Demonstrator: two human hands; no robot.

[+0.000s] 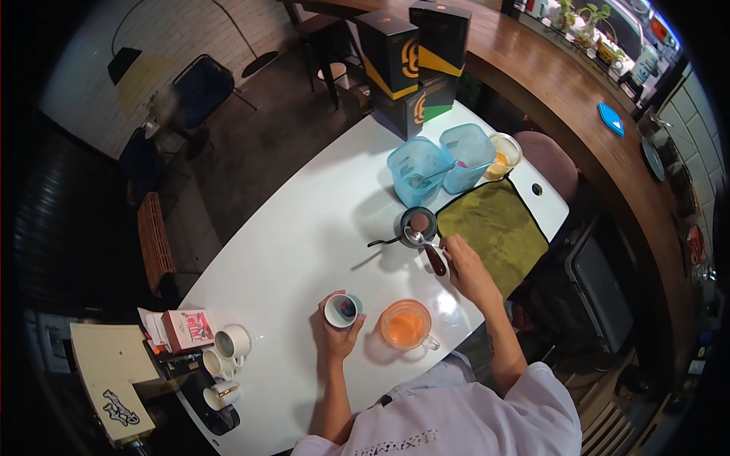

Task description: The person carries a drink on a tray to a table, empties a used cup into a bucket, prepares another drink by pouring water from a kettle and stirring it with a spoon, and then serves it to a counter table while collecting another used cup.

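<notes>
My left hand [339,338] is wrapped around a small white cup [341,311], with something dark blue and reddish inside. Over a small dark round pot [408,215], my right hand [465,267] has its fingers closed at the side of a metal spoon [435,260] with a dark brown handle. The spoon's metal end lies over the pot's opening, beside a round brown thing [419,222]. Exactly how the fingers meet the handle is hard to see. A clear glass mug [405,325] of orange liquid stands between my forearms.
Two blue translucent containers [418,163] stand past the pot, near a jar [505,154] with yellowish contents. An olive mat [498,228] lies right. Black boxes [391,57] are stacked at the far end. White mugs [233,341] and a pink-labelled box [190,331] sit left.
</notes>
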